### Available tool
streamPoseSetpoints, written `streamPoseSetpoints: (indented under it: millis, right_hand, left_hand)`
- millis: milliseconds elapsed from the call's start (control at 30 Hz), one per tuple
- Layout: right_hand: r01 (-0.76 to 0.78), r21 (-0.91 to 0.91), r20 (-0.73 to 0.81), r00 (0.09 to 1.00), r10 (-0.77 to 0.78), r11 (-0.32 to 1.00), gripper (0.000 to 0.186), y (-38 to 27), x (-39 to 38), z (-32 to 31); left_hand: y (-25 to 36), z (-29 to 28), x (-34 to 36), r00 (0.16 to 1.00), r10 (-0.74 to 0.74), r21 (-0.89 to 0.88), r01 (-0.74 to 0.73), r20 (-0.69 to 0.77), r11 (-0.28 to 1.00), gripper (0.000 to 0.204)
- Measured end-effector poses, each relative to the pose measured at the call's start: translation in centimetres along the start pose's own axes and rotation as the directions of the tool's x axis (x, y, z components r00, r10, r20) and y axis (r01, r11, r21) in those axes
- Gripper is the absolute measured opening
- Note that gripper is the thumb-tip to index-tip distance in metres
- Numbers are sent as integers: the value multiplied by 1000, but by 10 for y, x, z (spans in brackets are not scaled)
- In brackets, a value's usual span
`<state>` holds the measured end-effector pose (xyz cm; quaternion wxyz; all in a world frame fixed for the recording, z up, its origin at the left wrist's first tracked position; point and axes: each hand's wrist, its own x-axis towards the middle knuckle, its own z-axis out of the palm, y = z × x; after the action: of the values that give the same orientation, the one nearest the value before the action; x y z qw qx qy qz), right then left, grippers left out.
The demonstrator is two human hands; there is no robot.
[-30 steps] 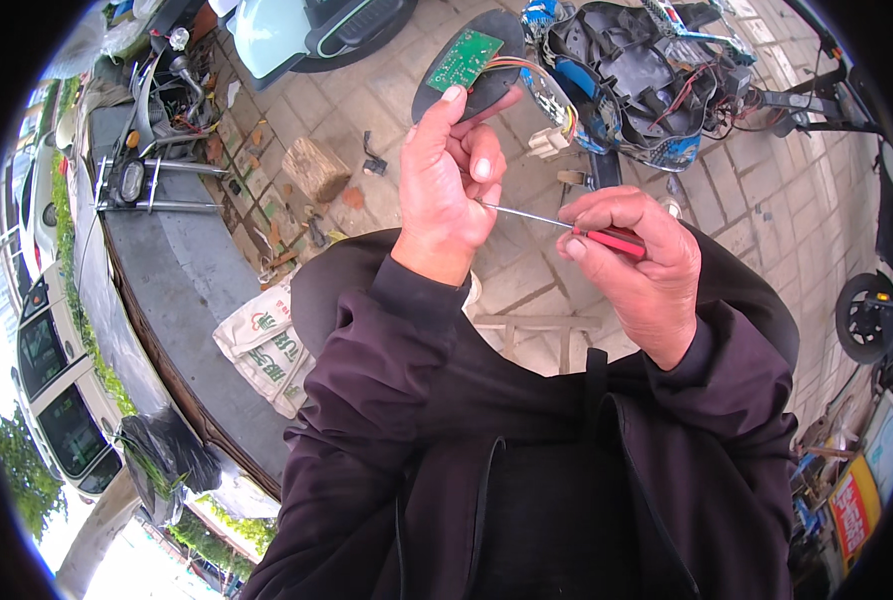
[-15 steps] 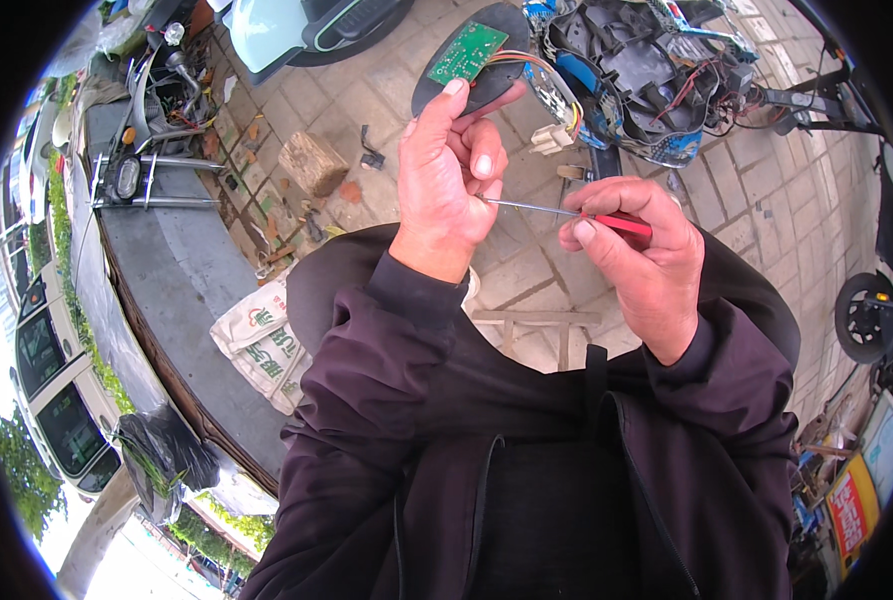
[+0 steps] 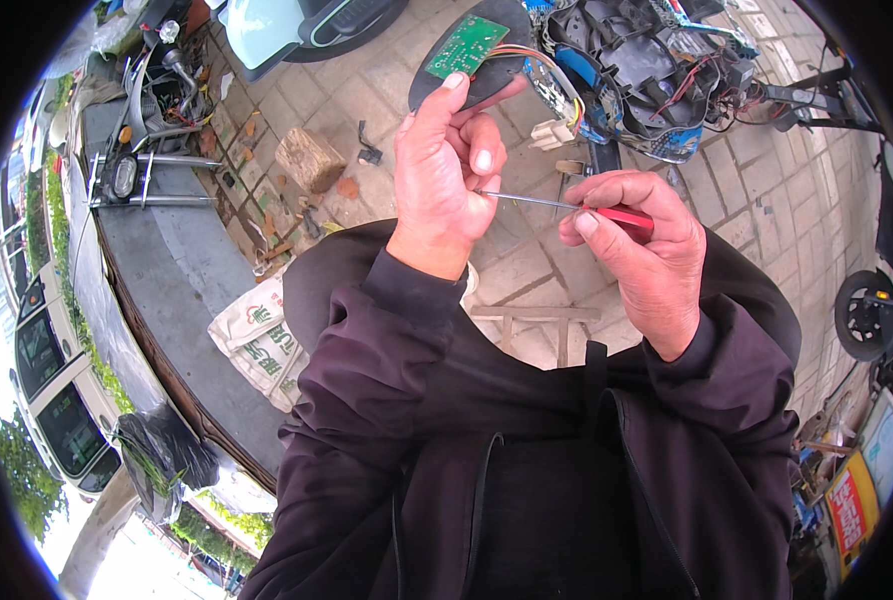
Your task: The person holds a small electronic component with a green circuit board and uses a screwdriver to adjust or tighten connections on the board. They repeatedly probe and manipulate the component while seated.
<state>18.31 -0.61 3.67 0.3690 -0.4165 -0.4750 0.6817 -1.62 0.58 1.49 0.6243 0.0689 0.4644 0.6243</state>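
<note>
Centrally in the head view, the left hand [image 3: 441,180] pinches a black disc [image 3: 493,74] between thumb and fingers, its palm turned up. A green board [image 3: 466,48] lies on the disc, the thumb tip at its lower edge. Wires [image 3: 558,78] run from the board to a pale plug [image 3: 553,134] hanging right of the hand. The right hand [image 3: 651,250] is closed around the red handle of a screwdriver [image 3: 624,218]; its shaft points left to the left palm, though whether the tip touches skin cannot be told. Beyond the plug sits a blue-and-black shell [image 3: 626,70]. A wood block [image 3: 309,160] rests on the paving [image 3: 506,255], left of the left hand.
</note>
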Motion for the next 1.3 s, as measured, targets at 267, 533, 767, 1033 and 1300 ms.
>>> streamPoseSetpoints:
  millis: [267,533,767,1033,1300]
  right_hand:
    - [375,-345,104,926,-362,860,15,7,2,2]
    - [149,-393,94,988,-122,907,24,3,-3,-3]
    - [164,-402,118,985,-127,901,18,3,-1,-6]
    - [35,-219,40,999,-27,975,15,0,-3,-3]
    - [-22,-139,12,1000,24,990,13,-7,-5,-7]
  left_hand:
    - [-4,0,0,992,127,45,-128,25,991,46]
    - [-3,0,1,984,179,1,-179,5,984,37]
    - [-4,-2,1,988,156,30,-156,-4,987,41]
    - [-5,-2,3,985,174,62,-174,5,983,48]
    - [-5,-5,6,986,159,-3,-159,40,987,43]
